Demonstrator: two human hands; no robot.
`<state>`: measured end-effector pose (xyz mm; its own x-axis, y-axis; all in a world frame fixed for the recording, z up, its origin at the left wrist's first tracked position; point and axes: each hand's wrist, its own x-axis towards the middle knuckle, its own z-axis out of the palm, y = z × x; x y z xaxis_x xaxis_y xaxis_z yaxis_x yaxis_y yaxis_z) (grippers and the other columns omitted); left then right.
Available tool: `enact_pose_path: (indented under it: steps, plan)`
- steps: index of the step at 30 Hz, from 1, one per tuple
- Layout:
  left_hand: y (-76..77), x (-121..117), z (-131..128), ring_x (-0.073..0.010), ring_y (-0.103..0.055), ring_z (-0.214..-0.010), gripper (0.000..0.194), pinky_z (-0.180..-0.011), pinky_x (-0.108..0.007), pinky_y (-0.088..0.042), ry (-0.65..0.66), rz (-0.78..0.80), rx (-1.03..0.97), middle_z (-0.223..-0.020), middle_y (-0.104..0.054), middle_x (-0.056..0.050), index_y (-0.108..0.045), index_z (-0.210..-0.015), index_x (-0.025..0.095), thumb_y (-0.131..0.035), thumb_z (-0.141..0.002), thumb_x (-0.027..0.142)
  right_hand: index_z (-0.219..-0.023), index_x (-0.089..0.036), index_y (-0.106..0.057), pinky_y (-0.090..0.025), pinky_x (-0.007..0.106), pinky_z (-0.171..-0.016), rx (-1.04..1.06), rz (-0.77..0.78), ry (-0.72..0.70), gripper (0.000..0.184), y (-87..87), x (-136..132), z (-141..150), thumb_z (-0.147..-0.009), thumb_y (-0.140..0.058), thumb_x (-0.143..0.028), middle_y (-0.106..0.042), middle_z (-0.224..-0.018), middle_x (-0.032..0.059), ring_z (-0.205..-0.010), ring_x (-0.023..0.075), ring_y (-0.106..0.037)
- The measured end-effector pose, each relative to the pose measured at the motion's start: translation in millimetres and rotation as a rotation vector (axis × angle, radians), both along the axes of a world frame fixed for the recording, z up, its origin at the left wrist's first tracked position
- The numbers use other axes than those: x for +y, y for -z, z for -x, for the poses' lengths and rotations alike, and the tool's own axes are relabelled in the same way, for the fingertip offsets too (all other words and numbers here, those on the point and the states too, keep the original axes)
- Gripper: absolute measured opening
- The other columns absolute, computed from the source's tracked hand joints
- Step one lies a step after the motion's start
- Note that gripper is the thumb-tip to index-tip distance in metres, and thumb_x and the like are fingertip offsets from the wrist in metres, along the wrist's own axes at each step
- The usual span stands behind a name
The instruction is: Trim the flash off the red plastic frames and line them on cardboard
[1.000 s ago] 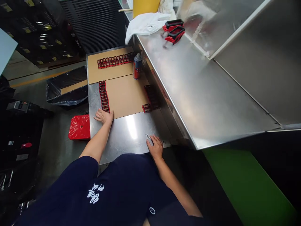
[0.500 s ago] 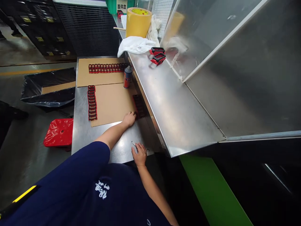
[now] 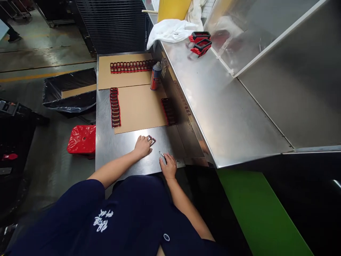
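Observation:
Over the steel bench's near part, my left hand (image 3: 143, 146) is closed on a small red-and-black rectangular frame (image 3: 152, 140); it may be two frames side by side. My right hand (image 3: 168, 166), near the bench's front edge, grips a small silver metal tool (image 3: 161, 154) that looks like nail clippers, its tip pointing away from me. Beyond my hands lies a cardboard sheet (image 3: 141, 106). A column of like frames (image 3: 115, 108) runs along its left edge, and a shorter dark column (image 3: 168, 112) along its right. Two rows of frames (image 3: 130, 67) lie on the back cardboard (image 3: 103, 76).
A spray can (image 3: 156, 76) stands by the raised steel shelf (image 3: 213, 106). On that shelf are two larger-looking red-and-black parts (image 3: 201, 44), a white cloth (image 3: 173, 31) and a yellow tape roll (image 3: 173, 10). A red stool (image 3: 82, 139) and a black-lined bin (image 3: 70, 94) are at left.
My left hand has drawn back from the right-hand column of frames toward me, bringing a frame over the bare steel. My right hand still holds the silver tool. The view has shifted.

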<state>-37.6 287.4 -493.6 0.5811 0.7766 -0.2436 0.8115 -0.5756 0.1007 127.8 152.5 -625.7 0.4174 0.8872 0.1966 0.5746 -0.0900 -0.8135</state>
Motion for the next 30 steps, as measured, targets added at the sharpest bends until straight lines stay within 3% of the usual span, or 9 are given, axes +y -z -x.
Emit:
enact_pose_path:
  steps: [5,8,11,15,18,22,24,26,30]
  plan:
    - [-3.1,4,-2,-0.0349,-0.029,-0.148,0.062,-0.127,-0.056,-0.006,0.110,0.027,-0.110,-0.151,-0.046,-0.017,-0.053,-0.140,0.013,-0.068,-0.080,0.019,-0.103,-0.016,-0.077,-0.040,0.050,-0.116,0.258,0.070,0.049,0.044,-18.5,4,-3,-0.079,-0.073,-0.053,-0.071,-0.116,0.0151,-0.117,0.0310,-0.064]
    - [2.0,25,-9,-0.0306,-0.038,-0.145,0.050,-0.127,-0.059,0.000,0.148,0.076,-0.188,-0.138,-0.059,-0.014,-0.061,-0.130,0.014,-0.059,-0.080,0.006,-0.100,-0.015,-0.075,-0.053,0.045,-0.101,0.462,0.116,0.102,0.053,-33.9,9,-6,-0.074,-0.075,-0.061,-0.074,-0.103,0.0136,-0.102,0.0286,-0.070]
    - [4.6,39,-7,-0.0314,-0.052,-0.131,0.043,-0.125,-0.064,-0.006,0.121,0.117,-0.302,-0.115,-0.068,-0.012,-0.066,-0.119,0.013,-0.065,-0.077,0.008,-0.100,-0.014,-0.072,-0.061,0.037,-0.079,0.680,0.138,0.159,0.063,-56.4,8,-8,-0.072,-0.072,-0.070,-0.075,-0.090,0.0115,-0.082,0.0240,-0.073]
    - [-7.3,23,18,-0.0319,-0.056,-0.122,0.065,-0.117,-0.063,-0.032,0.014,0.139,-0.540,-0.119,-0.062,-0.015,-0.057,-0.133,0.012,-0.076,-0.072,0.024,-0.100,-0.015,-0.069,-0.062,0.033,-0.067,0.895,0.140,0.162,0.063,-99.8,-10,-6,-0.073,-0.075,-0.071,-0.074,-0.090,0.0113,-0.070,0.0205,-0.072]
    - [-29.4,-12,47,-0.0263,-0.058,-0.121,0.070,-0.107,-0.048,-0.050,-0.050,0.164,-0.745,-0.129,-0.055,-0.016,-0.043,-0.145,0.015,-0.068,-0.081,0.028,-0.098,-0.016,-0.071,-0.062,0.031,-0.063,0.973,0.140,0.079,0.055,-140.2,-28,1,-0.075,-0.079,-0.065,-0.074,-0.088,0.0099,-0.065,0.0191,-0.070]
    - [-75.2,-65,73,-0.0248,-0.061,-0.119,0.078,-0.100,-0.040,-0.055,-0.071,0.232,-1.010,-0.138,-0.049,-0.015,-0.036,-0.150,0.022,-0.069,-0.081,0.036,-0.089,-0.019,-0.078,-0.063,0.031,-0.071,0.924,0.144,-0.135,0.034,-202.0,-41,9,-0.071,-0.091,-0.043,-0.075,-0.087,0.0086,-0.075,0.0222,-0.073]
    - [-101.9,-83,76,-0.0257,-0.062,-0.117,0.079,-0.100,-0.042,-0.055,-0.007,0.261,-1.144,-0.135,-0.052,-0.014,-0.040,-0.151,0.024,-0.071,-0.079,0.034,-0.088,-0.022,-0.080,-0.061,0.033,-0.083,0.700,0.035,-0.383,0.014,-232.2,-41,11,-0.079,-0.086,-0.030,-0.076,-0.097,0.0082,-0.089,0.0236,-0.073]
    - [-126.2,-95,75,-0.0265,-0.061,-0.116,0.084,-0.100,-0.043,-0.055,0.098,0.259,-1.186,-0.131,-0.054,-0.015,-0.041,-0.153,0.024,-0.073,-0.076,0.025,-0.096,-0.024,-0.079,-0.060,0.032,-0.083,0.451,-0.151,-0.612,0.009,-257.0,-37,12,-0.088,-0.079,-0.020,-0.075,-0.105,0.0070,-0.093,0.0218,-0.073]
    - [-153.3,-106,75,-0.0250,-0.061,-0.111,0.094,-0.094,-0.041,-0.058,0.215,0.238,-1.151,-0.127,-0.053,-0.015,-0.031,-0.159,0.024,-0.069,-0.073,0.016,-0.104,-0.020,-0.076,-0.058,0.030,-0.076,0.243,-0.297,-0.811,0.013,-282.4,-33,15,-0.092,-0.075,-0.014,-0.074,-0.107,0.0082,-0.090,0.0191,-0.072]
